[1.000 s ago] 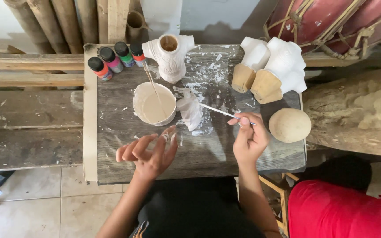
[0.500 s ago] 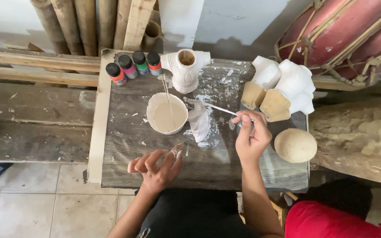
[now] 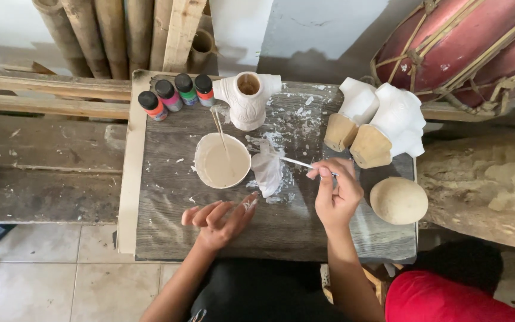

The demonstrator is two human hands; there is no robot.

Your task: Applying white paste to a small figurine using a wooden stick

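My right hand (image 3: 336,194) pinches a thin paintbrush (image 3: 298,162) whose white tip rests on a crumpled, paint-smeared cloth (image 3: 267,171) in the middle of a small grey wooden table (image 3: 168,203). My left hand (image 3: 220,218) hovers flat over the table's front, fingers spread, white paint on the fingertips, holding nothing. Just beyond it stands a white bowl of pale paint (image 3: 222,160) with a stick leaning in it. A white carved vase (image 3: 247,99) stands behind the bowl.
Several small paint bottles (image 3: 174,94) line the table's back left. Two white-coated carved pieces (image 3: 382,122) and a round tan dome (image 3: 398,200) lie on the right. Bamboo poles (image 3: 108,33) lean on the wall. A red drum (image 3: 466,48) and rough log (image 3: 484,185) crowd the right.
The view has shifted, so the table sits lower and more to the right. My left hand has flattened with fingers pointing right. My right hand still holds the brush on the cloth.
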